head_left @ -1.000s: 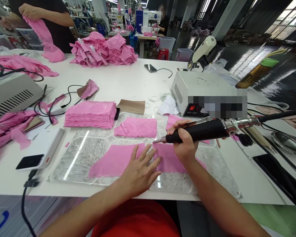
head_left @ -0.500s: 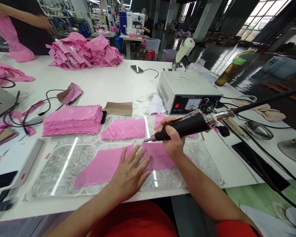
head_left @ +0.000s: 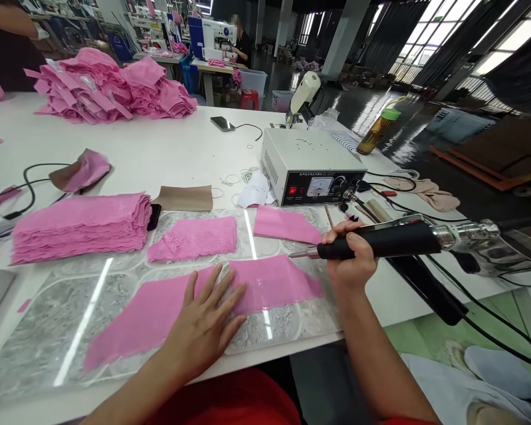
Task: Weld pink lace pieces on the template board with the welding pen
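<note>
My left hand [head_left: 210, 316] lies flat with spread fingers where two pink fabric pieces meet. Beneath its fingers are parts of the left pink piece [head_left: 146, 319] and the right pink piece [head_left: 269, 286]. In my right hand [head_left: 351, 257] is a black ultrasonic handpiece [head_left: 384, 241] with a slim metal tip, fingers wrapped around it. The tip points left, by the upper edge of the right piece; whether it touches cannot be made out. Above lie a pink lace piece [head_left: 194, 237] and another plain pink piece [head_left: 285, 224].
A clear patterned mat [head_left: 124, 286] covers the white table's front. Left stands a stack of pink lace pieces [head_left: 82, 227], near a brown card [head_left: 186, 198]. Behind are a control box [head_left: 314, 162], a phone [head_left: 222, 123] and a pink garment heap [head_left: 115, 85]. Another person [head_left: 9, 47] stands far left.
My right hand has carried the handpiece rightward, its tip going from the right piece's upper left corner along its upper edge. My left hand stays flat on the fabric. The view has swung right.
</note>
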The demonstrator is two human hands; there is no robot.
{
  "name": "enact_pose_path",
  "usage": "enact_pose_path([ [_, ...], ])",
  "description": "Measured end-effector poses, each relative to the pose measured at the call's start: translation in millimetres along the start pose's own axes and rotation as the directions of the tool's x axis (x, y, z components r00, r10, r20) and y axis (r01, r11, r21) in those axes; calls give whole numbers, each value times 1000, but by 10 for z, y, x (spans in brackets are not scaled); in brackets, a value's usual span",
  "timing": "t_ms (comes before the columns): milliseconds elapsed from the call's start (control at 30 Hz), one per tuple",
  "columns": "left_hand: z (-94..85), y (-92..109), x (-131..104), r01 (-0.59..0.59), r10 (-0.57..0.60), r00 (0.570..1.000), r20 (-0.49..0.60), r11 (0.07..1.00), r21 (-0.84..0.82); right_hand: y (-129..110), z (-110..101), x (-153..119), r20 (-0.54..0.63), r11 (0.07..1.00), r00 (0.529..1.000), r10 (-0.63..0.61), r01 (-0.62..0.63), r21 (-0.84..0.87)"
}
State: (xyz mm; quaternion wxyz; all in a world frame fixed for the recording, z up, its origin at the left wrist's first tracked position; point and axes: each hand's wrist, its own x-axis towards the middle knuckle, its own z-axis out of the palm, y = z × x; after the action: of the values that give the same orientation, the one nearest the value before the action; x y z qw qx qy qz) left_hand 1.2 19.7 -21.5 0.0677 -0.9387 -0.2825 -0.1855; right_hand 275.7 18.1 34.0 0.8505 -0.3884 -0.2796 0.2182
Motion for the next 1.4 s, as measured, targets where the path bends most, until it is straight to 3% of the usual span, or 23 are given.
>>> enact_pose_path([
  [800,-18,14,-2,17,-17,1000,16,1000,-10,93,60,-29,92,999,995,-48,50,-16],
  [1033,1,-19,-3,-16,16,1000,-4,1000,9,86,89,-13,65,999,997,-39,40,-26],
  [1167,9,-46,3,-41,41,999,-13,999,15,-80,-37,22,4,999,999,-37,37,-2],
  [1400,18,-69,21,-91,91,996,-20,996,-5,-438,-456,-69,-104,995,993,-50,41,-88],
])
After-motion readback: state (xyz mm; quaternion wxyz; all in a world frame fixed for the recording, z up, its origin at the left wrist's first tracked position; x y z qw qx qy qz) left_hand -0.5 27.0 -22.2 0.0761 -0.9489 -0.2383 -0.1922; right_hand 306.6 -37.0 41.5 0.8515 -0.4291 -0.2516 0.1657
